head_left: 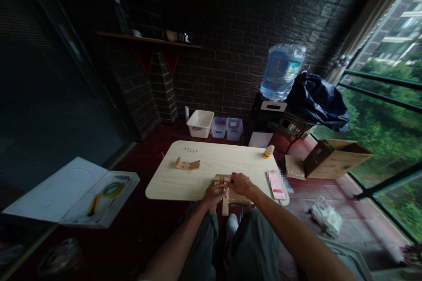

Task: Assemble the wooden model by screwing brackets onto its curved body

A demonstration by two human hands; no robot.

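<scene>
At the table's near edge, several light wooden strips (225, 206) form a small assembly that sticks out toward my lap. My left hand (213, 195) grips it from the left, its fingers wrapped over the wood. My right hand (241, 183) is closed at the assembly's upper right; whatever its fingers pinch is too small and hidden to name. Under my right wrist lies a flat brown piece (238, 198), partly covered. Farther left on the table rests a loose wooden piece (187, 165) with a rounded end and dark holes. Beyond it is a row of small screws (190, 150).
The pale table (158, 186) also bears a yellow-capped bottle (268, 151) and a pink-and-white packet (277, 185) at right. An open white case (108, 210) stands left. Behind are plastic bins (201, 124) and a water dispenser (263, 118); a cardboard box (332, 162) sits right.
</scene>
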